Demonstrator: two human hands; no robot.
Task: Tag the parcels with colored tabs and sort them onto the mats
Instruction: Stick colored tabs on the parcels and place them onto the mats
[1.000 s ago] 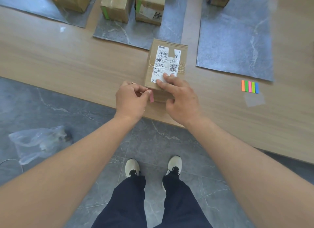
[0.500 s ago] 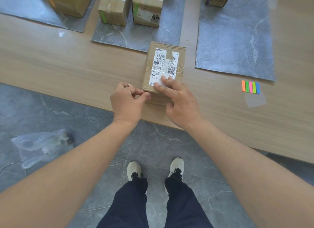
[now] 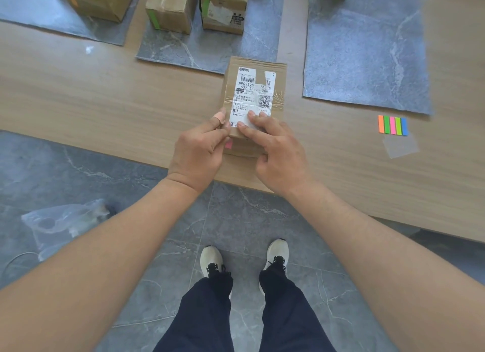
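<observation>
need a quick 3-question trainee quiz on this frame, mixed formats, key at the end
1. True or false: the tab strip lies on the right mat.
2. The two parcels on the middle mat carry tabs of which colour? A orange, B green, C blue.
3. Fill in: the left hand pinches a ____ tab at the near parcel, while the right hand presses on its label.

Key: 1 false, it lies on the table, apart from the mat. 2 B. 3 pink.

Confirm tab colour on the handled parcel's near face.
Pink sticky tab on the brown cardboard parcel; head view.
</observation>
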